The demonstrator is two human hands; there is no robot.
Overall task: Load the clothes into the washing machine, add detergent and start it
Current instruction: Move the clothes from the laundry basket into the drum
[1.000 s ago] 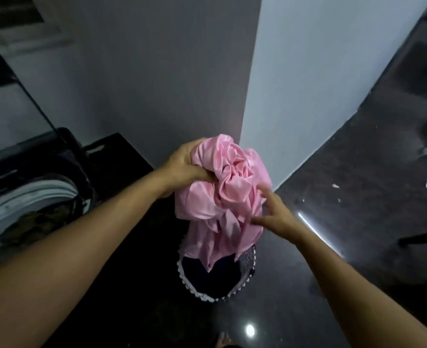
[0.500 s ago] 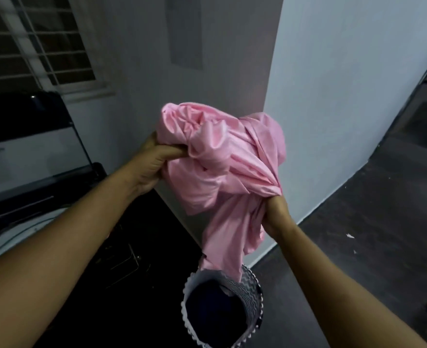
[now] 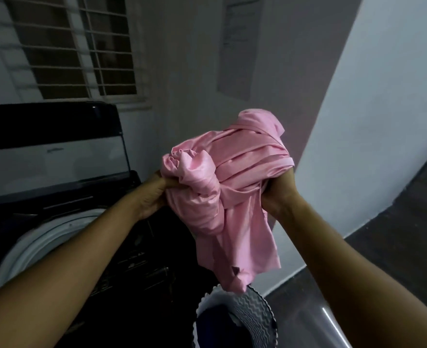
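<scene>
1 pink garment [image 3: 235, 194] bunched in mid-air, left hand [image 3: 154, 194] clenched on its left side, right hand [image 3: 279, 194] clenched on its right, its tail hanging over 1 laundry basket [image 3: 255, 316] holding something dark, maybe clothes, 1 lid-up washing machine [image 3: 39, 238] left, partly behind the left forearm.

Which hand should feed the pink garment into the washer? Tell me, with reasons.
Left, probably. The left hand grips the pink garment on the side nearest the open washer drum; the right hand holds its far side, nearer the basket.
</scene>
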